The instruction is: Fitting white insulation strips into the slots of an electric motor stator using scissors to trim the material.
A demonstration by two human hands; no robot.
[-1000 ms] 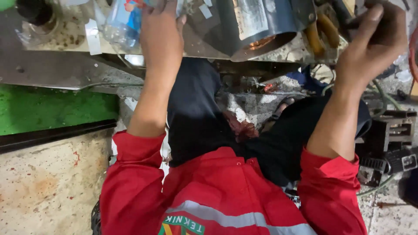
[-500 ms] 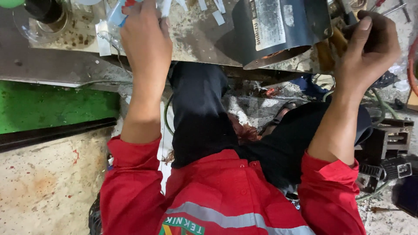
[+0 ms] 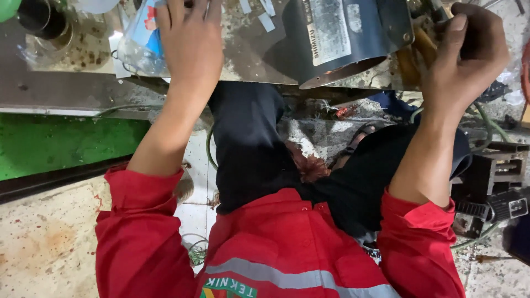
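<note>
My left hand (image 3: 190, 47) lies flat over a clear plastic bottle with a blue label (image 3: 135, 41) on the stained metal bench (image 3: 66, 83); its fingertips are cut off by the top edge. My right hand (image 3: 469, 52) is clenched on a dark tool at the bench's right end, its thumb pressed down beside some yellow-brown handles (image 3: 411, 55). Between my hands stands a grey metal cylinder housing (image 3: 345, 38) with a paper label, its open end facing me.
A dark cup (image 3: 41, 19) stands at the bench's far left. Below the bench are a green panel (image 3: 61, 146), a speckled concrete floor (image 3: 44, 243), green hoses (image 3: 488, 124) and black metal parts (image 3: 497, 187) at the right. My red sleeves and dark trousers fill the middle.
My left hand has slid onto the plastic bottle, which it was beside. My right hand stays clenched in the same place. The bench sits lower and larger in view.
</note>
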